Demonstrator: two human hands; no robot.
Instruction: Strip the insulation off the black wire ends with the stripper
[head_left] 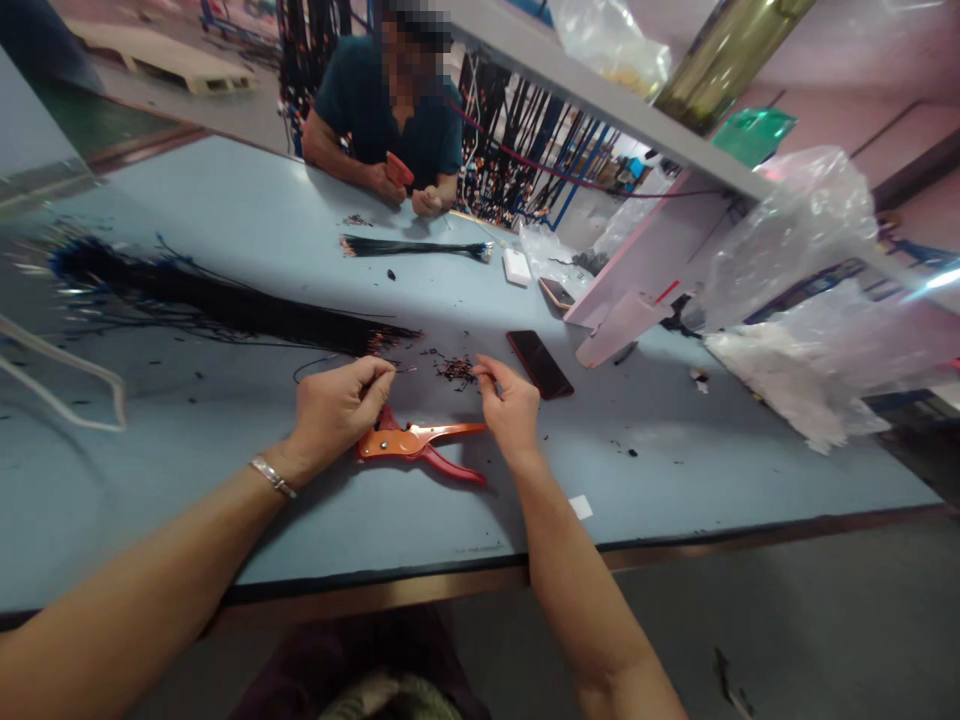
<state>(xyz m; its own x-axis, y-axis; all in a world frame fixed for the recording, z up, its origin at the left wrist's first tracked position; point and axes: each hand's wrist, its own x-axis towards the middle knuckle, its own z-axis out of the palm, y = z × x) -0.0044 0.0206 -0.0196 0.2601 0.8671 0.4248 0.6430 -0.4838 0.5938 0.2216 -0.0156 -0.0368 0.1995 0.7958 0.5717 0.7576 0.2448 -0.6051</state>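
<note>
My left hand (341,400) is closed in a pinch on a thin black wire (315,362); the wire curves away behind the hand, and a short end seems to stick out past the fingertips. Beneath that hand lies an orange and red wire stripper (409,441), its handles pointing right. My right hand (511,402) has thumb and fingers drawn together at the edge of a small pile of wire clippings (455,370). Whatever sits between those fingertips is too small to make out. A long bundle of black wires (247,308) stretches leftward, its copper-coloured ends close to my left hand.
Across the table, a person (386,110) holds an orange tool (399,170). Before them lies a smaller wire bundle (416,248). A dark phone (540,364), a white box (516,267) and a shelf post (637,250) stand to the right. A white bent frame (67,375) is at left.
</note>
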